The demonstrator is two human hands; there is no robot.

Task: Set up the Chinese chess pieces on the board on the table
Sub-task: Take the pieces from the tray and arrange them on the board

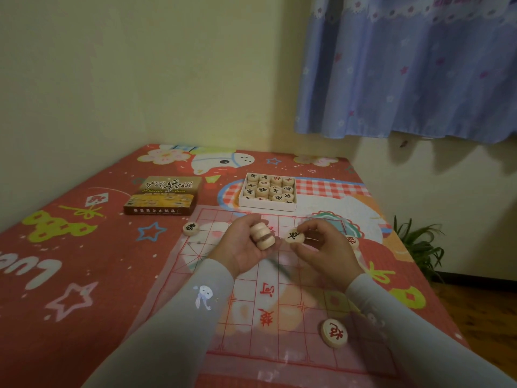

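Left hand (pixel 243 247) is palm-up above the far half of the board, fingers curled round a short stack of round pale wooden pieces (pixel 262 236), edge-on to the camera. Right hand (pixel 321 245) is just beside it, pinching one round wooden piece with a black character (pixel 295 236) between thumb and fingers, face toward the camera. The two hands are close but not touching.

Under them lies the thin translucent plastic board with red grid lines (pixel 279 298), flat on the red cartoon-print tablecloth (pixel 70 261). On it: a wooden piece with a red character (pixel 334 332) near the right edge of the near half, and a red-marked piece (pixel 352 241) partly hidden behind the right hand. A black-marked wooden piece (pixel 191 228) sits at the board's far-left corner, right at its edge.

Past the far edge: white open cardboard tray full of wooden pieces (pixel 268 191), and left of it the brown printed box lid (pixel 165 195), well apart. Bare cloth is left of the board. Table's right edge runs close to the board; a green plant (pixel 419 245) stands beyond it.
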